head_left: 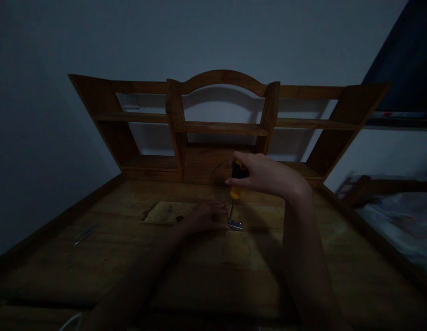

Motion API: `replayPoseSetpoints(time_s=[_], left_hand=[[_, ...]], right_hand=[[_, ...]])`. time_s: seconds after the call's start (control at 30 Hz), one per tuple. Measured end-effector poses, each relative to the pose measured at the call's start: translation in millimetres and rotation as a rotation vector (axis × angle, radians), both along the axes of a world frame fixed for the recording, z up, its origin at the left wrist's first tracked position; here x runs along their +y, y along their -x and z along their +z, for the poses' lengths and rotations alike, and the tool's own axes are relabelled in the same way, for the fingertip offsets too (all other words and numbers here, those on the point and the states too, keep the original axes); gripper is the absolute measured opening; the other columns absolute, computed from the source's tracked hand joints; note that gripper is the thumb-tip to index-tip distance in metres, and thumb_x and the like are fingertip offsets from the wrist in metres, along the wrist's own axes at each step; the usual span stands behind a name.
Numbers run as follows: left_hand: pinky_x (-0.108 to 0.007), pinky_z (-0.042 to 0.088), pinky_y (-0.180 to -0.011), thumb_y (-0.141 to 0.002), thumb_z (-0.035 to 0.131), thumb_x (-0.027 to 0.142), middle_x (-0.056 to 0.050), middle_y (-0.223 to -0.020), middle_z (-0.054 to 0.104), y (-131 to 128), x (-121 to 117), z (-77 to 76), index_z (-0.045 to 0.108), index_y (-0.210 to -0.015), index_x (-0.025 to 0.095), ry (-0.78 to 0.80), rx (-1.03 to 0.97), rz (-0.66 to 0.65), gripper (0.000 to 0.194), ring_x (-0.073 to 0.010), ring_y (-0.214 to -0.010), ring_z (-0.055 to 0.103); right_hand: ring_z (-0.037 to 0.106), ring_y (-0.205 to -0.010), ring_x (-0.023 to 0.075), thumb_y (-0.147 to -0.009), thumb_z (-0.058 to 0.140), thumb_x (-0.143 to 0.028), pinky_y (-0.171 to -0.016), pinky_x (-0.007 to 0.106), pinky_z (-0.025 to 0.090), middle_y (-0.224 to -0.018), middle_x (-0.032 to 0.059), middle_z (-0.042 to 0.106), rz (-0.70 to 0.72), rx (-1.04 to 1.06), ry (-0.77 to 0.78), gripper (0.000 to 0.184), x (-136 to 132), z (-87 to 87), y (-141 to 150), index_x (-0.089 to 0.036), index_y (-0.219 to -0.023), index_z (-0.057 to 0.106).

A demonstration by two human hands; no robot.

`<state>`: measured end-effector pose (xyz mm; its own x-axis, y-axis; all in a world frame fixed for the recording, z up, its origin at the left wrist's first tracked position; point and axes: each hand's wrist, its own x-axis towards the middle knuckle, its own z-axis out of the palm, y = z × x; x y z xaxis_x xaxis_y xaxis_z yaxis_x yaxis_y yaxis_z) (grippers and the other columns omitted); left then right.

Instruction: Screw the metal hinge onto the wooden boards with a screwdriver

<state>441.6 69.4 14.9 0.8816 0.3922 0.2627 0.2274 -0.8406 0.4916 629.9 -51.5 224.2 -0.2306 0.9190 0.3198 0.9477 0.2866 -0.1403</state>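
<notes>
My right hand (254, 172) is wrapped round the yellow and black handle of a screwdriver (235, 192). The shaft points down, nearly upright, and its tip meets a small shiny metal hinge (236, 225) lying on the wood. My left hand (208, 216) rests low beside the hinge, its thumb and fingers close to the hinge's left end. Whether those fingers pinch anything is too dark to make out. Under the hinge are pale wooden boards (237, 250), with small dark holes just in front of it.
Behind my hands rises a wooden shelf unit (220, 128) against the wall. A pale wood piece (165, 212) with a dark notch lies to the left on the wooden desktop (106, 257). Farther left is a thin metallic tool (84, 234). A white cable (70, 321) shows at the bottom edge.
</notes>
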Motion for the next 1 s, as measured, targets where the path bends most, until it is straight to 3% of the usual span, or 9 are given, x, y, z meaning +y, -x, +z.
replayPoseSetpoints(time_s=[0.1, 0.27, 0.47, 0.67, 0.83, 1.0], left_hand=[[-0.040, 0.033, -0.114, -0.076, 0.072, 0.055, -0.003, -0.143, 0.051, 0.0, -1.9, 3.5, 0.064, -0.125, 0.030, 0.003, 0.006, -0.020, 0.056, -0.0257, -0.134, 0.045], [-0.038, 0.039, -0.109, -0.079, 0.071, 0.051, -0.002, -0.149, 0.044, -0.4, -8.3, 13.4, 0.070, -0.115, 0.029, 0.030, -0.017, -0.042, 0.042, -0.0270, -0.130, 0.049], [-0.041, 0.036, -0.111, -0.071, 0.078, 0.052, -0.004, -0.145, 0.048, 1.7, -0.7, 7.5, 0.070, -0.115, 0.029, 0.023, -0.002, -0.009, 0.050, -0.0280, -0.131, 0.047], [-0.046, 0.035, -0.110, -0.070, 0.076, 0.056, -0.004, -0.145, 0.045, 10.7, 4.6, 3.4, 0.066, -0.121, 0.034, 0.018, 0.053, 0.033, 0.056, -0.0302, -0.132, 0.043], [-0.041, 0.039, -0.106, -0.070, 0.077, 0.056, -0.003, -0.142, 0.048, 10.6, 2.3, 5.7, 0.067, -0.120, 0.035, 0.029, 0.049, 0.055, 0.055, -0.0287, -0.126, 0.049], [-0.042, 0.039, -0.106, -0.073, 0.072, 0.061, -0.004, -0.140, 0.050, 9.3, 0.6, 10.0, 0.067, -0.121, 0.035, -0.014, 0.080, 0.051, 0.055, -0.0291, -0.125, 0.050]], right_hand=[[0.060, -0.088, 0.0198, -0.085, 0.061, -0.041, -0.067, 0.028, 0.039, -0.094, 0.0029, 0.066, 0.059, 0.022, 0.046, 0.025, -1.1, 0.0, -0.4, -0.023, -0.100, 0.055], [0.060, -0.084, 0.0236, -0.085, 0.056, -0.057, -0.064, 0.031, 0.038, -0.090, 0.0075, 0.065, -0.105, -0.019, 0.012, 0.038, -1.3, -1.4, 2.9, -0.021, -0.094, 0.055], [0.059, -0.093, 0.0213, -0.081, 0.064, -0.034, -0.072, 0.029, 0.041, -0.103, 0.0049, 0.064, 0.125, 0.011, 0.072, 0.033, -5.7, 4.6, 0.0, -0.023, -0.110, 0.052], [0.059, -0.087, 0.0232, -0.083, 0.060, -0.054, -0.064, 0.029, 0.038, -0.094, 0.0066, 0.065, -0.027, 0.016, 0.069, 0.037, -5.1, 5.6, -0.8, -0.022, -0.100, 0.056], [0.059, -0.090, 0.0198, -0.083, 0.064, -0.038, -0.069, 0.027, 0.039, -0.099, 0.0019, 0.066, 0.121, 0.051, 0.090, 0.034, -5.1, 6.6, 2.4, -0.026, -0.113, 0.053], [0.059, -0.081, 0.0209, -0.081, 0.063, -0.054, -0.061, 0.028, 0.036, -0.092, 0.0042, 0.065, 0.005, 0.018, 0.091, 0.038, -5.2, 5.3, 5.4, -0.023, -0.103, 0.056]])
